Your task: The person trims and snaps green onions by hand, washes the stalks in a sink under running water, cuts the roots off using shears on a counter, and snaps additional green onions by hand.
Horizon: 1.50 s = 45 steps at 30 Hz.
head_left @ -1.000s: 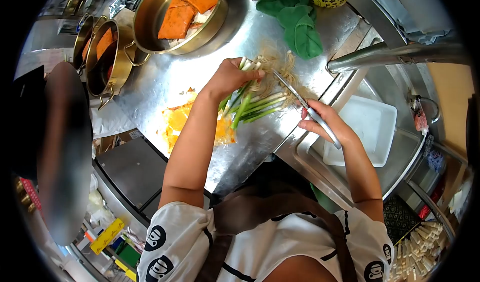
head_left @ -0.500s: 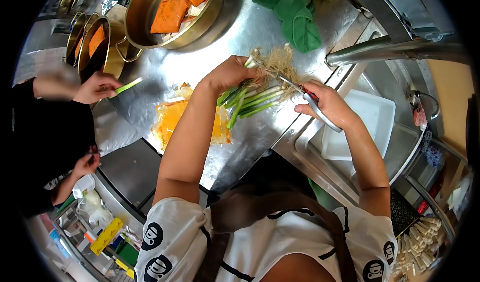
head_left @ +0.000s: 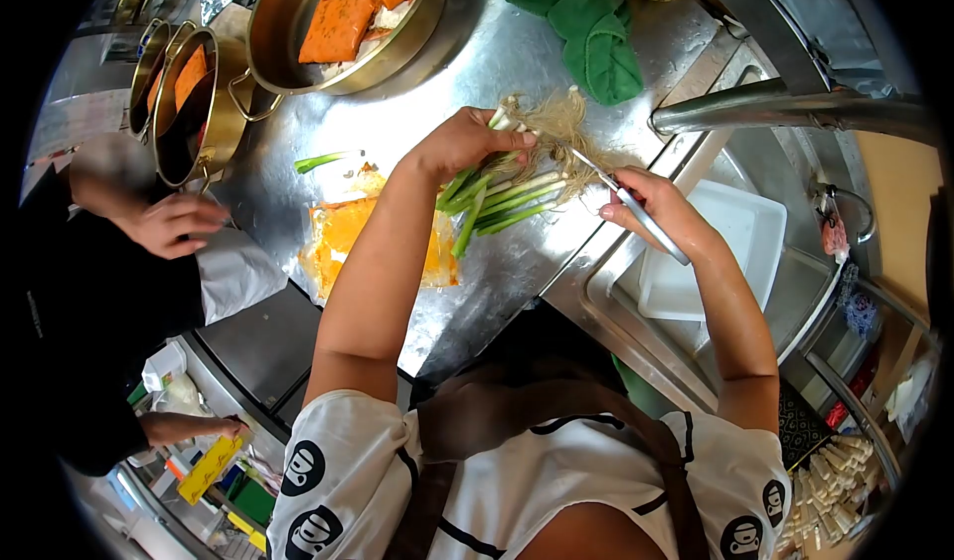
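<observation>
I can see a wide golden pot holding orange slabs at the far side of the counter, two more golden pots left of it. A green cloth lies crumpled there, and I make out a white basin inside the sink.

White short-sleeved shirt, round black prints on both sleeves, thin black trim, dark brown apron

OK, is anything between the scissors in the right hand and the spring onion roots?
Nothing visible: the scissors in the right hand point straight into the roots. The left hand is nearby but not between them.
</observation>
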Available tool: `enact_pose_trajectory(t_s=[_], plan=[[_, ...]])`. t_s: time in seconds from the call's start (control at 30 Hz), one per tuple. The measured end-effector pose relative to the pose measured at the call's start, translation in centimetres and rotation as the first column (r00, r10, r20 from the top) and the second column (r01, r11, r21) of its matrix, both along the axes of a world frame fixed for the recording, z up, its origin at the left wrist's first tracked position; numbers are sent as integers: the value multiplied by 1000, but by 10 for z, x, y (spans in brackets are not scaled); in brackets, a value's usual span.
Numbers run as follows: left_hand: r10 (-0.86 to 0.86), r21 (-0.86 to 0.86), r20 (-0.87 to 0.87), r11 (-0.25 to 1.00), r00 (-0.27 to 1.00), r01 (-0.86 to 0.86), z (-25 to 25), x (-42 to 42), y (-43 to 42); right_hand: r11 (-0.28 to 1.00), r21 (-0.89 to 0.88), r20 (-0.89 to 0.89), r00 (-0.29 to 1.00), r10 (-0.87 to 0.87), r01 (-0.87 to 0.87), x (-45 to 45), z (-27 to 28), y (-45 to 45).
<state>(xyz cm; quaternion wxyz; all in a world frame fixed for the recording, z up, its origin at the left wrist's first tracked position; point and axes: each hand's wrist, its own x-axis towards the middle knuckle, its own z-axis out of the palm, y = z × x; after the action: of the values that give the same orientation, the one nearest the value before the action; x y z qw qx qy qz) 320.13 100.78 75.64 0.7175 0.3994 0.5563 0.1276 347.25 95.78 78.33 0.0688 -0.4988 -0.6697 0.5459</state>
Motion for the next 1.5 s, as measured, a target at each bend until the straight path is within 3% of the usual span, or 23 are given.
enact_pose_trajectory(t_s=[0.07, 0.13, 0.17, 0.3, 0.53, 0.7, 0.83, 1.07, 1.13, 1.2, 1.27, 1.33, 1.4, 1.47, 1.5], plan=[[73, -42, 69, 997, 995, -70, 1, 1, -1, 1000, 3, -37, 999, -6, 6, 7, -3, -1], [46, -39, 77, 998, 996, -43, 8, 0, 0, 984, 132, 41, 992, 118, -122, 12, -5, -4], [10, -38, 86, 999, 996, -7, 11, 0, 1, 982, 174, -19, 997, 74, -69, 9, -5, -6], [-22, -49, 52, 998, 998, 24, 9, 7, 2, 971, 213, 42, 994, 97, -104, 1, 1, 2], [28, -70, 53, 997, 998, -24, 3, 8, 3, 974, 198, 55, 993, 104, -113, -2, -3, 5], [32, -74, 32, 997, 999, -30, 8, 6, 3, 931, 341, 29, 991, 127, -130, -4, -8, 3], [6, -50, 51, 999, 999, -3, 7, 3, 2, 938, 308, 98, 986, 133, -157, -4, -12, 1], [-10, -60, 85, 998, 996, 15, 7, -5, 3, 913, 402, 18, 998, 57, -60, -5, -16, -7], [-6, -4, 97, 1000, 995, 6, 11, -4, -2, 961, 278, 63, 998, -9, -9, -6, -16, -4], [51, 153, 162, 985, 985, -76, 19, -5, -6, 971, 220, 46, 993, -105, 93, -6, -19, -4], [64, 191, 135, 978, 989, -89, 28, -11, -10, 969, 215, 30, 991, -129, 120, -4, -24, -6], [137, 271, 479, 917, 867, -294, 35, -19, -15, 966, 183, -57, 982, -177, 185, -4, -29, -10], [220, 180, 694, 870, 686, -460, 41, -28, -16, 970, 129, -70, 978, -199, 206, -1, -38, -15], [469, 19, 653, 775, 595, -631, 51, -33, -10, 968, 101, -80, 972, -221, 229, -1, -42, -18], [557, 21, 563, 729, 610, -685, 53, -36, -8, 969, 98, -74, 973, -218, 225, -1, -41, -20]])
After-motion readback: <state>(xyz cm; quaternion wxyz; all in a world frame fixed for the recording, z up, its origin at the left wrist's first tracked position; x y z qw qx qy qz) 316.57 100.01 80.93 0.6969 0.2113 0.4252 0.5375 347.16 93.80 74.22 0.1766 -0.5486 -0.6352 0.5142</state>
